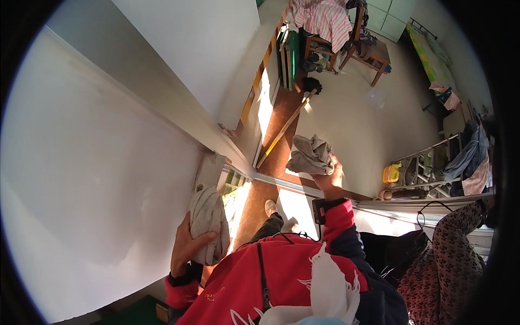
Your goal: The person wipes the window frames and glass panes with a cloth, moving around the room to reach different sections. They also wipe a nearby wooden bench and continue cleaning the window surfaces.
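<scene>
In my left hand [187, 242] is a folded grey-white towel or cloth [209, 223], its layers bundled thick, held close to the white wall. My right hand [330, 177] grips a crumpled grey-beige cloth [312, 155] out in front, above the doorway's floor track. Both cloths hang free in the air, apart from each other. Between my arms shows my red jacket [239, 276], with a fringed white scarf [325, 280] over it. One of my shoes [271, 207] is on the brown floor strip below.
A long wooden pole [286, 125] slants across the floor past the sliding-door track [280, 178]. Chairs [371, 55] stand at the back. On the right are a metal rack [426, 164] hung with clothes and a yellow jug [391, 173]. Another person's patterned sleeve [455, 243] is close by on my right.
</scene>
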Action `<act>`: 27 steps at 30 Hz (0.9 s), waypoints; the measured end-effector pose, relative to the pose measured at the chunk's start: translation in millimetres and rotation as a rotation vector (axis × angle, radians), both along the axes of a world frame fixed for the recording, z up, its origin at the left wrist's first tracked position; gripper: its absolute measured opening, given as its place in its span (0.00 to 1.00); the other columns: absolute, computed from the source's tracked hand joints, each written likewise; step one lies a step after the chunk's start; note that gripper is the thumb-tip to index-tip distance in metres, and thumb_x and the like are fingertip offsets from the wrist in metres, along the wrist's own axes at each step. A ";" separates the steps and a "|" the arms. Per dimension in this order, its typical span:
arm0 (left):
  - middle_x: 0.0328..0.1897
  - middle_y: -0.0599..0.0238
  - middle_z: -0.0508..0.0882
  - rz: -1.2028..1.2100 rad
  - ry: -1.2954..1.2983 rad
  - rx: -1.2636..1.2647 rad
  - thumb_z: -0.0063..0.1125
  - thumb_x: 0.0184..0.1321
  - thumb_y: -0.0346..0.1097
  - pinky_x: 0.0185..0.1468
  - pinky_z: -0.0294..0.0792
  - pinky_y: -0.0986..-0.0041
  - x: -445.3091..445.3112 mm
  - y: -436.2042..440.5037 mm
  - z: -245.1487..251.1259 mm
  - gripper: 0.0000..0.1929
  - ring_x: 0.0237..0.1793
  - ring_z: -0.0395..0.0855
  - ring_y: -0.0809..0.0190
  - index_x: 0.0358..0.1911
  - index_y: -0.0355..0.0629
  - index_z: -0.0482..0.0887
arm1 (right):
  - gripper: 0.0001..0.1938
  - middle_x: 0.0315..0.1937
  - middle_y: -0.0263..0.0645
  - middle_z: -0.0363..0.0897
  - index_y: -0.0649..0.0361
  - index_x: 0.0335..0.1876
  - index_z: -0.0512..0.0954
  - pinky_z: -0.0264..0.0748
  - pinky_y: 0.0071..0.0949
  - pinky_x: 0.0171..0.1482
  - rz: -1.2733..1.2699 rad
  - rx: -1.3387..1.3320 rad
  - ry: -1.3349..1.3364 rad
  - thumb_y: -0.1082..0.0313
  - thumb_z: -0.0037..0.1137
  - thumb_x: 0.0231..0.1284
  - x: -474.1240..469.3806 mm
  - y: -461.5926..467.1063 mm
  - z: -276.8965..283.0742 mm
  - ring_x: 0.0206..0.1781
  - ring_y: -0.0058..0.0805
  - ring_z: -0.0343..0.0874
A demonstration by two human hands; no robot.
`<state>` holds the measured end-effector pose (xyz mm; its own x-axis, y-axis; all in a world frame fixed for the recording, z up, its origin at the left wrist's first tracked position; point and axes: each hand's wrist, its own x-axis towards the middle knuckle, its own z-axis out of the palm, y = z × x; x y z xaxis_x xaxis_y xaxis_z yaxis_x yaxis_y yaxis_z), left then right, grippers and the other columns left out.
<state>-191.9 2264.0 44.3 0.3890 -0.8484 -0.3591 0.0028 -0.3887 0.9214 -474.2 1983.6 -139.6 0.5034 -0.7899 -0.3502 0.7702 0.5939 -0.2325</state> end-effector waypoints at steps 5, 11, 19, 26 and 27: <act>0.60 0.47 0.80 -0.071 -0.081 -0.032 0.73 0.44 0.43 0.65 0.67 0.65 31.8 -43.2 -12.0 0.45 0.60 0.78 0.52 0.67 0.31 0.66 | 0.24 0.64 0.48 0.73 0.62 0.65 0.71 0.65 0.52 0.70 0.012 -0.143 0.011 0.56 0.40 0.69 19.1 -55.0 17.6 0.67 0.48 0.71; 0.61 0.42 0.78 -0.183 -0.229 -0.063 0.74 0.45 0.42 0.67 0.65 0.63 54.1 -94.2 -13.3 0.48 0.61 0.77 0.49 0.70 0.32 0.59 | 0.25 0.65 0.48 0.72 0.63 0.64 0.72 0.62 0.52 0.72 0.044 -0.169 0.004 0.57 0.41 0.68 23.6 -90.0 19.7 0.68 0.48 0.69; 0.58 0.44 0.80 -0.135 -0.251 -0.007 0.75 0.45 0.40 0.64 0.68 0.64 59.0 -164.9 -5.7 0.46 0.60 0.79 0.50 0.68 0.33 0.62 | 0.23 0.62 0.47 0.75 0.65 0.62 0.73 0.65 0.48 0.70 0.111 -0.083 -0.042 0.59 0.40 0.68 32.8 -161.2 4.0 0.66 0.46 0.72; 0.54 0.45 0.83 -0.051 -0.237 0.051 0.74 0.44 0.34 0.61 0.71 0.67 42.1 -267.2 -16.6 0.41 0.55 0.83 0.54 0.65 0.31 0.69 | 0.22 0.62 0.45 0.75 0.63 0.63 0.73 0.65 0.46 0.70 0.136 -0.120 0.015 0.59 0.37 0.71 21.6 -308.7 -20.6 0.66 0.45 0.72; 0.54 0.45 0.83 -0.031 -0.251 0.071 0.74 0.45 0.33 0.61 0.71 0.67 35.1 -286.5 -15.1 0.41 0.54 0.83 0.54 0.65 0.32 0.69 | 0.22 0.62 0.45 0.76 0.63 0.63 0.73 0.65 0.46 0.71 0.139 -0.136 0.030 0.59 0.37 0.71 17.4 -331.1 -22.4 0.66 0.44 0.72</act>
